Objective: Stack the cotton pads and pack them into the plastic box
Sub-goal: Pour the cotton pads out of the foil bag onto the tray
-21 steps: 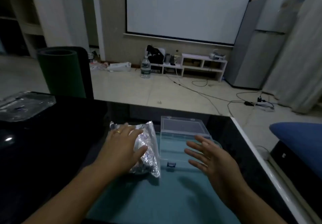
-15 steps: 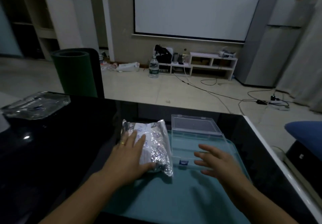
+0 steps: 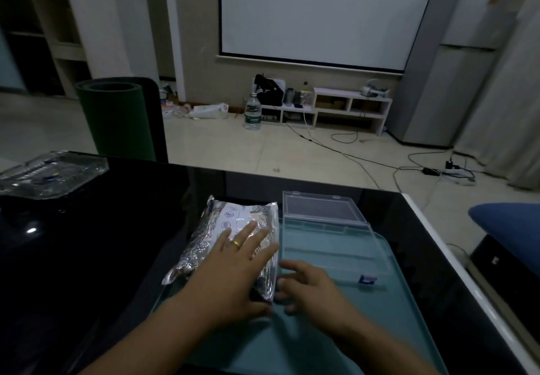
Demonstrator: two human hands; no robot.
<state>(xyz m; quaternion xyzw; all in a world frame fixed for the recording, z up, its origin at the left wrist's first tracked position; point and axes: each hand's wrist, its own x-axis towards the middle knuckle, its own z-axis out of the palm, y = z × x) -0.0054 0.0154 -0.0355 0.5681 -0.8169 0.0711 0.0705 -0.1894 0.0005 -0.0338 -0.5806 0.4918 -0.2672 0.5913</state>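
The right hand (image 3: 314, 288) is reaching in at about five o'clock of the silver foil packet (image 3: 233, 243), its fingers loosely spread and holding nothing, the tips just beside the packet's near right corner. The left hand (image 3: 236, 263) is lying flat on top of the packet with fingers straight, pressing rather than gripping. No cotton pads are showing; presumably they are sealed inside the foil, so nothing is stacked or packed yet.

The crinkled foil is looking slippery, and under a flat palm the packet could be sliding across the teal mat (image 3: 292, 345) instead of opening. A hard tear risks scattering pads onto the dark glossy table (image 3: 87, 257), where the dim light would be hiding them. The right hand is working close to the clear plastic box (image 3: 330, 246), which is lying open at three o'clock of the packet, touching or nearly touching it; a sideways tug could be knocking the light box or flipping its lid (image 3: 321, 209).

Room is lying open on the mat near the person and on the table at nine o'clock. The table's right edge is near the box at three o'clock, and its far edge is just beyond the lid at twelve. A clear tray (image 3: 52, 174) is sitting well apart at ten o'clock.
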